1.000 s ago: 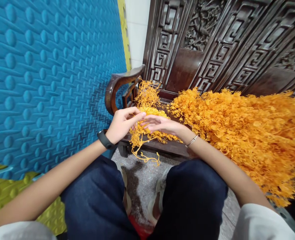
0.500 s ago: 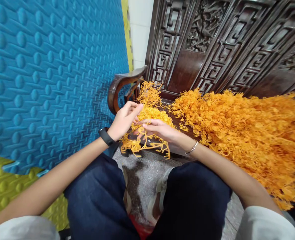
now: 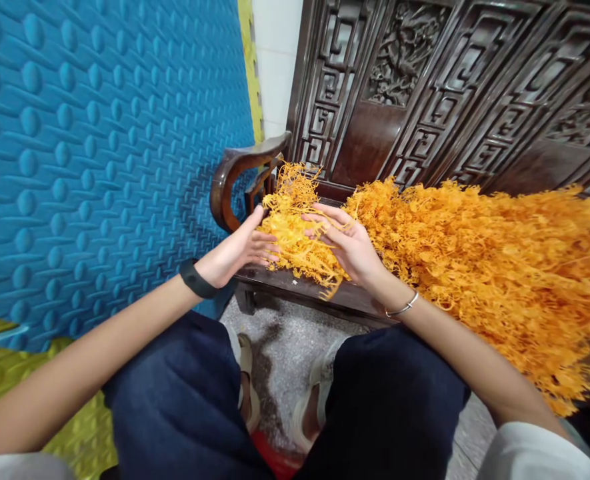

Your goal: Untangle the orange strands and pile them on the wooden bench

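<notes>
My left hand (image 3: 245, 250) is open at the left of a small heap of yellow branching plastic-looking pieces (image 3: 289, 243), its fingers spread and touching or just over the edge. My right hand (image 3: 352, 243) is open too, fingers stretched out and slightly curved over the right side of that heap. A few thin yellow strands show around its fingers; whether they cling to the hand or lie behind it, I cannot tell. The heap rests on the dark wooden bench seat (image 3: 315, 288), with one piece hanging toward the front edge. Behind it stands a tuft of more orange strands (image 3: 297, 180).
A large mound of orange branching pieces (image 3: 499, 280) covers the bench to the right. The curved armrest (image 3: 222, 187) borders the left, the carved backrest (image 3: 369, 143) the far side. A blue foam mat (image 3: 99, 167) fills the left. My knees are close to the bench front.
My hands have moved apart and opened. The branching yellow piece between them has left the space in front of the bench, and yellow pieces now lie on the heap.
</notes>
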The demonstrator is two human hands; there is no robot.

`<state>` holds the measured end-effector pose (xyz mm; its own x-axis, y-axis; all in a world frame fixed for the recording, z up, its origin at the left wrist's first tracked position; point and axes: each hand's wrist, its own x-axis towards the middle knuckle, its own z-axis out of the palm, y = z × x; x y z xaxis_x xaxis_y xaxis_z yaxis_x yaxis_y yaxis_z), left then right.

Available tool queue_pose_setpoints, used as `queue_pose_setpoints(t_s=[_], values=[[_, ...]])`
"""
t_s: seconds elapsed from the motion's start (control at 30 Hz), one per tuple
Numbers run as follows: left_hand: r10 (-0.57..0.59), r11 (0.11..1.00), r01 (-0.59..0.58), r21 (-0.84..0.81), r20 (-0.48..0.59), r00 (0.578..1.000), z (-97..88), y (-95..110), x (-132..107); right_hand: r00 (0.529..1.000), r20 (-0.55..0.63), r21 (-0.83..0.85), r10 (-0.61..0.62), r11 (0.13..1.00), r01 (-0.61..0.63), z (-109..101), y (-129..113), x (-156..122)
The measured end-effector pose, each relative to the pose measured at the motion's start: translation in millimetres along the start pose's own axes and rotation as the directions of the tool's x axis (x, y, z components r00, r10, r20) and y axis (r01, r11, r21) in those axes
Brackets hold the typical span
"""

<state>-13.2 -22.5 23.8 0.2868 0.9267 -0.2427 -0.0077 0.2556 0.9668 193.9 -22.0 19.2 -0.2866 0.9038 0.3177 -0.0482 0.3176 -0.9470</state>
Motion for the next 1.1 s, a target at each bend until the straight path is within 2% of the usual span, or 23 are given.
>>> queue_pose_setpoints(t_s=[0.07,0.1,0.17,0.23,0.37,0.43,0.47,0.53,0.63,0.73,0.8,0.87,0.97,1.03,1.1], values=[[0.074,0.996,-0.067,-0.062,0.120,0.990,9.2,-0.2,-4.8,1.000,0.006,-0.003,-0.031,1.000,0.031,3.3,1.3,-1.3],[0.146,0.987,-0.135,-0.089,0.127,0.981,12.9,-0.3,-5.9,0.999,0.019,0.006,-0.045,0.999,0.045,4.8,1.7,-2.2],[0.280,0.953,-0.272,-0.133,0.045,0.959,16.7,0.0,-4.6,0.996,0.050,0.030,-0.068,0.997,0.066,6.9,1.6,-4.3],[0.344,0.920,-0.347,-0.184,-0.047,0.938,15.4,1.6,0.0,0.994,0.082,0.021,-0.079,0.997,0.077,7.2,0.8,-7.3],[0.394,0.859,-0.414,-0.301,-0.126,0.910,8.0,8.6,6.9,0.963,0.264,-0.090,-0.046,0.993,0.072,1.7,0.0,-13.7],[0.413,0.855,-0.435,-0.283,-0.137,0.900,7.8,11.3,6.3,0.941,0.334,-0.167,-0.047,0.980,0.108,-3.8,1.3,-15.1],[0.422,0.861,-0.440,-0.254,-0.126,0.898,8.9,12.0,5.5,0.941,0.332,-0.203,-0.059,0.970,0.132,-7.1,2.4,-15.1],[0.427,0.884,-0.434,-0.176,-0.075,0.901,12.7,12.6,4.4,0.968,0.237,-0.261,-0.086,0.954,0.149,-14.5,5.1,-13.5],[0.412,0.910,-0.409,-0.070,0.021,0.911,17.8,13.8,5.2,0.996,-0.045,-0.298,-0.081,0.952,0.064,-25.8,7.5,-10.2],[0.430,0.901,-0.432,0.042,0.046,0.902,18.9,16.5,6.9,0.946,-0.297,-0.297,-0.133,0.954,0.041,-32.8,3.2,-9.7],[0.475,0.866,-0.476,0.152,0.044,0.879,18.2,16.6,7.3,0.910,-0.367,-0.283,-0.194,0.955,0.089,-31.9,-3.4,-11.8],[0.510,0.821,-0.510,0.256,0.071,0.857,18.1,13.7,7.2,0.936,-0.296,-0.255,-0.189,0.960,0.113,-26.0,-10.4,-14.9],[0.517,0.775,-0.532,0.342,0.142,0.844,20.1,5.7,6.1,0.990,-0.042,-0.297,-0.135,0.948,0.117,-13.8,-15.4,-17.8],[0.465,0.804,-0.495,0.330,0.171,0.869,21.9,1.3,4.3,0.987,0.067,-0.378,-0.148,0.911,0.162,-8.2,-13.8,-16.9],[0.361,0.870,-0.400,0.288,0.179,0.915,22.6,-1.1,2.4,0.979,0.119,-0.442,-0.166,0.874,0.202,-6.0,-9.5,-14.2]])
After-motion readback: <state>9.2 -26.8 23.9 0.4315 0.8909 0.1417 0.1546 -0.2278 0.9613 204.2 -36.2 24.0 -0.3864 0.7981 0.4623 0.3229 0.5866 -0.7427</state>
